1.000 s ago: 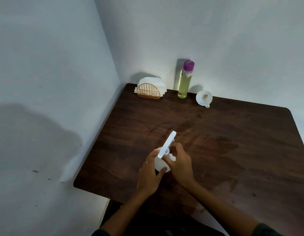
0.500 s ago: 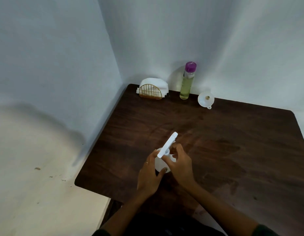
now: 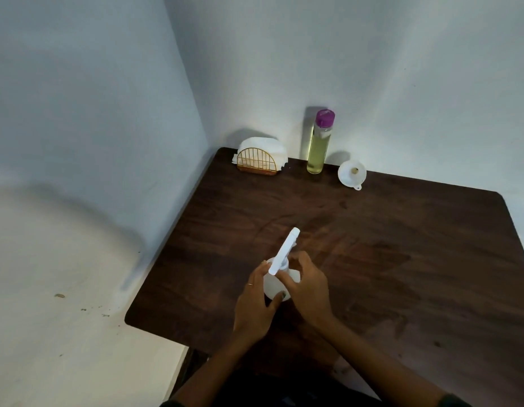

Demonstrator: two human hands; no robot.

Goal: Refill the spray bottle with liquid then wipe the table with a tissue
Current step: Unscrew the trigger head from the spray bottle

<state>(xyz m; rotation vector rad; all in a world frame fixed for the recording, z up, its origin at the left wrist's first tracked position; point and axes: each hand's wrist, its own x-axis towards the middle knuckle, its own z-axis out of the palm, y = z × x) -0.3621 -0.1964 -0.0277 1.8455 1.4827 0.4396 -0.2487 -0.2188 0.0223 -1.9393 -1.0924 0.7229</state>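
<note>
Two bare hands are seen at the near middle of the dark wooden table (image 3: 401, 259), both closed on a white spray bottle (image 3: 274, 284) that stands upright on the tabletop, a little left of centre. The bottle's rounded body is gripped from the left side by the left hand (image 3: 256, 309), fingers wrapped round it and the thumb laid across its near face; a thin ring is worn on one finger. The bottle's neck, just under the spray head (image 3: 284, 250), is gripped by the right hand (image 3: 306, 286), fingers curled round the collar. The spray head is seated on the bottle, its long white nozzle angled up and away to the right. Whether the collar is loosened cannot be told. Dark sleeve cuffs are visible at the bottom edge of the view. Faint curved smear marks are noted on the wood beyond the hands. Along the far edge, against the pale wall, three items are lined up: a gold wire holder (image 3: 257, 163) filled with white tissues (image 3: 262, 143) near the left corner, a tall clear bottle (image 3: 318, 145) of yellow-green liquid with a purple cap to its right, and a small white funnel (image 3: 352, 173) lying just right of that
</note>
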